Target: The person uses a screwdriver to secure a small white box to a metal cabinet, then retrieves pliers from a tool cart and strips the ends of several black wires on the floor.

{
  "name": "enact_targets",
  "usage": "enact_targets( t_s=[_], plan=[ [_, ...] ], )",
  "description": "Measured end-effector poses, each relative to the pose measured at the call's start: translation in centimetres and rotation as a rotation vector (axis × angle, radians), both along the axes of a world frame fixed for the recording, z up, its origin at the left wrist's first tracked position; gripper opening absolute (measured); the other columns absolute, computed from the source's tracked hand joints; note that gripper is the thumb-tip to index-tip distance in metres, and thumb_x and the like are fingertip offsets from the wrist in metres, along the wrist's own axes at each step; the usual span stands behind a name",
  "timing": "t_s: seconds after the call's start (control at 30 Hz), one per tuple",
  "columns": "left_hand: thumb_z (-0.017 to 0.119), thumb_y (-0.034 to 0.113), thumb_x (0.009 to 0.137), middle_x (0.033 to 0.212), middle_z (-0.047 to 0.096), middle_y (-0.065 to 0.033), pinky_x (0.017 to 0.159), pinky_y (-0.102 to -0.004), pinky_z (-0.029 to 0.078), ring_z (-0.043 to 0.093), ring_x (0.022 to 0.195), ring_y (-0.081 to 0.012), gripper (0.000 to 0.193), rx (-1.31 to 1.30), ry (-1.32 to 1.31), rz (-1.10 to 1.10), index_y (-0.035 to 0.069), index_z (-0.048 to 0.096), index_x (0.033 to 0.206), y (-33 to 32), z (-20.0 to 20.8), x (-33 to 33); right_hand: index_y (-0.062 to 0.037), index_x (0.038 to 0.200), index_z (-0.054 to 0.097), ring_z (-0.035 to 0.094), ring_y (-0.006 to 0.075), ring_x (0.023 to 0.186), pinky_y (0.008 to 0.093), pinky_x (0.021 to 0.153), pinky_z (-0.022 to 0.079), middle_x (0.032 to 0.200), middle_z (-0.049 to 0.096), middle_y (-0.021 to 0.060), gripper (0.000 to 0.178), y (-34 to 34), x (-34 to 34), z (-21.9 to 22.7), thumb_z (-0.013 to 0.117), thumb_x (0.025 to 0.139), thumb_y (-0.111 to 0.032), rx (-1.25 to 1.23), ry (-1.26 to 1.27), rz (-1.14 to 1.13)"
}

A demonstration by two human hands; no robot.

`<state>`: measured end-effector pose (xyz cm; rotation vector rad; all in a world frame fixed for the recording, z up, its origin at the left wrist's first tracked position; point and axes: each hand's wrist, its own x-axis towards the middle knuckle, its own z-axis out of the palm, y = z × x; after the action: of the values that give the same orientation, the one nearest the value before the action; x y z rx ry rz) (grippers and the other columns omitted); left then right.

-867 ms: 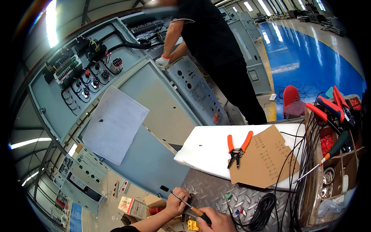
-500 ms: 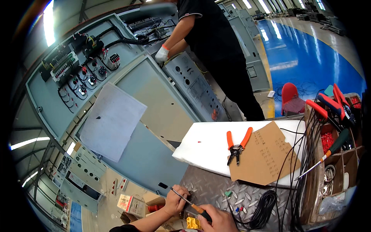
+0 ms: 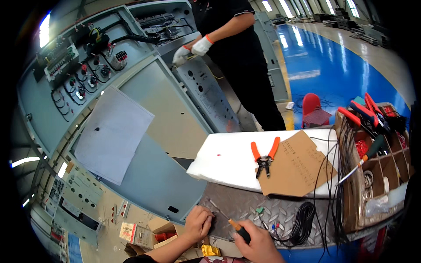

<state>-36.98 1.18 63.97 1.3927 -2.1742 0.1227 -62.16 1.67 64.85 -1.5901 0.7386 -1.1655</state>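
My right hand (image 3: 259, 243) grips a screwdriver (image 3: 237, 227) by its orange and black handle. Its thin shaft points up and left, with the tip just above my left hand. My left hand (image 3: 198, 224) is closed near the left edge of a metal checker-plate surface (image 3: 245, 199); whatever its curled fingers hold is hidden. Right of the screwdriver lie a small green connector (image 3: 260, 210) and a coil of black cable (image 3: 302, 223). Orange-handled wire strippers (image 3: 264, 158) rest on white foam (image 3: 219, 153) and partly on brown cardboard (image 3: 298, 168) bearing handwriting.
A divided parts box (image 3: 351, 210) stands at the right, with pliers and another screwdriver (image 3: 364, 158). Black wires hang over its side. A paper sheet (image 3: 114, 133) lies on the grey cabinet (image 3: 175, 105) at left. Beyond, a person in white gloves (image 3: 201, 45) works at a panel.
The whole view has shifted a little. The screwdriver shaft sits slightly farther from my left fingers. The other person's second gloved hand has come into sight beside the first.
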Motion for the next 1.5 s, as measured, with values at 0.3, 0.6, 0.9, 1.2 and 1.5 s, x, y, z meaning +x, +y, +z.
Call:
enact_targets(
  t_s=[0.3, 0.6, 0.9, 1.2, 1.5],
  plan=[
    [0.052, 0.003, 0.081, 0.082, 0.056, -0.0153, 0.068, -0.0406, 0.042, 0.053, 0.077, -0.033, 0.005, -0.057, 0.061, -0.053, 0.001, 0.057, 0.081, -0.6, -0.7, 0.1, -0.0027, 0.11, 0.049, 0.061, 0.0414, 0.078, 0.0439, 0.066, 0.047, 0.081, 0.061, 0.0217, 0.029, -0.3, 1.5, -0.5, 0.062, 0.087, -0.015, 0.011, 0.059, -0.16],
    [0.053, 0.003, 0.084, 0.085, 0.055, -0.0143, 0.07, -0.0402, 0.04, 0.052, 0.079, -0.0327, 0.006, -0.077, 0.075, -0.163, 0.0, 0.057, 0.085, 0.0, -0.3, -0.3, -0.004, 0.107, 0.05, 0.062, 0.0331, 0.069, 0.0384, 0.058, 0.044, 0.076, 0.059, 0.0156, 0.025, 1.0, 2.5, -0.7, 0.059, 0.089, -0.017, -0.076, 0.167, -0.394],
    [0.056, 0.003, 0.083, 0.089, 0.056, -0.0136, 0.076, -0.0394, 0.041, 0.053, 0.085, -0.0317, 0.006, -0.002, 0.106, -0.266, 0.001, 0.058, 0.088, 0.5, 0.0, 0.6, -0.003, 0.106, 0.053, 0.059, 0.0245, 0.067, 0.034, 0.061, 0.044, 0.079, 0.056, 0.0121, 0.023, 6.6, 3.8, -1.5, 0.061, 0.086, -0.013, 0.007, 0.029, -0.665],
    [0.054, -0.001, 0.085, 0.095, 0.056, -0.015, 0.085, -0.0373, 0.042, 0.054, 0.093, -0.0298, 0.007, -0.018, 0.264, -0.277, -0.002, 0.056, 0.091, 1.3, 0.3, 0.3, -0.002, 0.106, 0.058, 0.061, 0.0143, 0.079, 0.0282, 0.071, 0.047, 0.093, 0.063, 0.0089, 0.022, 14.0, -1.8, -3.4, 0.061, 0.086, -0.01, -0.039, 0.077, -0.909],
    [0.061, -0.003, 0.071, 0.091, 0.061, -0.0119, 0.076, -0.0364, 0.042, 0.055, 0.085, -0.0279, 0.018, -0.206, 0.38, -0.499, 0.004, 0.06, 0.088, 4.9, 2.7, -13.7, -0.0026, 0.101, 0.061, 0.057, 0.0094, 0.069, 0.0249, 0.064, 0.046, 0.081, 0.062, 0.0046, 0.018, 18.8, -13.0, -3.2, 0.064, 0.084, -0.008, 0.068, 0.078, -1.003]
  ],
)
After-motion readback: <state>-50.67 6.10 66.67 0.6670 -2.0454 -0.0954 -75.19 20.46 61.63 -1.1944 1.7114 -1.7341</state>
